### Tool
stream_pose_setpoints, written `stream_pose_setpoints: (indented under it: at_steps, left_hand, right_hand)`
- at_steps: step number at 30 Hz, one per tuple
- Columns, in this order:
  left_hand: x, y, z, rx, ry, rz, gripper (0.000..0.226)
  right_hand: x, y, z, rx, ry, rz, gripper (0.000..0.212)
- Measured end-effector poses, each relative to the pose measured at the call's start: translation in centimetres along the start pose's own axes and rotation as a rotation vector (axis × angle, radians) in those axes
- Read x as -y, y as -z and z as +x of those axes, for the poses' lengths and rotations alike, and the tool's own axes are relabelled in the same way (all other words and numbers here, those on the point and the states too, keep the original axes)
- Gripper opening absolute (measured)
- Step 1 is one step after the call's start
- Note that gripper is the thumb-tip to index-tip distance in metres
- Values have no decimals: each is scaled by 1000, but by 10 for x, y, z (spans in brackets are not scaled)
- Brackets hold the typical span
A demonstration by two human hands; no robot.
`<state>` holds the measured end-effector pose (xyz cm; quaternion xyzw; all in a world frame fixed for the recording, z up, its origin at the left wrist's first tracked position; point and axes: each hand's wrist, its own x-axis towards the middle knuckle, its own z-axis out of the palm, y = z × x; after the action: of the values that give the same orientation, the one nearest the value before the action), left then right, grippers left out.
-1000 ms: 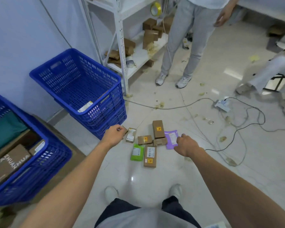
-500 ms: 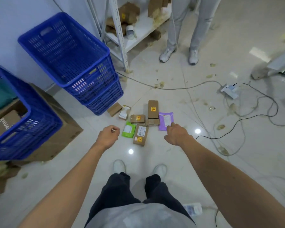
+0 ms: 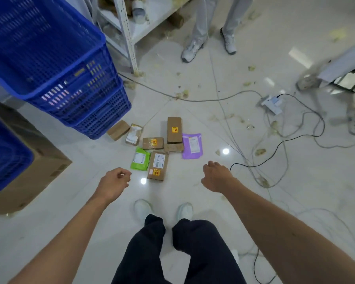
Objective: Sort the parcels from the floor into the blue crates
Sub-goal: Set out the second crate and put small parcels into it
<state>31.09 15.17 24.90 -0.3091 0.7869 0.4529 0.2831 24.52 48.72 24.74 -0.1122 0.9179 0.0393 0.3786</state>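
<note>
- The sort looks barely begun: about eight parcels lie bunched on the white tiled floor point(image 3: 90, 222), ahead of the person's feet.
- Among them are a tall brown cardboard box with a yellow sticker point(image 3: 174, 130), a purple plastic mailer point(image 3: 192, 146) touching its right side, a green plastic mailer point(image 3: 140, 159), and a brown cardboard box with a white label point(image 3: 158, 166) nearest the feet.
- A plain brown cardboard box point(image 3: 118, 130) sits against the bottom corner of the stacked blue lattice crates point(image 3: 49, 58).
- Something pale shows through the top crate's lattice wall; what it is cannot be told.
- A second blue lattice crate point(image 3: 4, 156) rests on a large brown carton point(image 3: 29, 171) at the floor's left edge, with its inside out of view.
- The left hand point(image 3: 113, 184) and the right hand point(image 3: 215, 177) hover above the floor just short of the pile, fingers loosely curled and gripping nothing.
- Every parcel in view has yet to be lifted.
</note>
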Motion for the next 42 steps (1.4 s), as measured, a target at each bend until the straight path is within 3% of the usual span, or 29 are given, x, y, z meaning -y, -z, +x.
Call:
stream_pose_setpoints:
  at_steps: [7, 14, 18, 24, 29, 35, 38, 42]
  left_hand:
    - [-2, -21, 89, -21, -12, 12, 15]
    - [43, -114, 184, -19, 89, -103, 13]
    - [73, -174, 242, -150, 139, -49, 12]
    - [111, -235, 338, -182, 179, 30, 12]
    - [136, -248, 409, -205, 182, -8, 19]
    - [153, -236, 461, -131, 186, -348, 15]
    - [159, -230, 469, -105, 199, -391, 12]
    - [153, -221, 468, -40, 211, -377, 13]
  right_hand:
    - [-6, -38, 96, 96, 61, -40, 37]
    - [-15, -117, 220, 163, 153, -90, 36]
    - [-27, -162, 294, 104, 189, -195, 35]
    - [-26, -208, 411, 4, 293, -183, 48]
    - [-14, -233, 490, -240, 408, -191, 64]
    - [8, -260, 538, -211, 352, -164, 48]
    - [14, -267, 541, -232, 313, -160, 34]
    - [9, -263, 544, -199, 272, -146, 33]
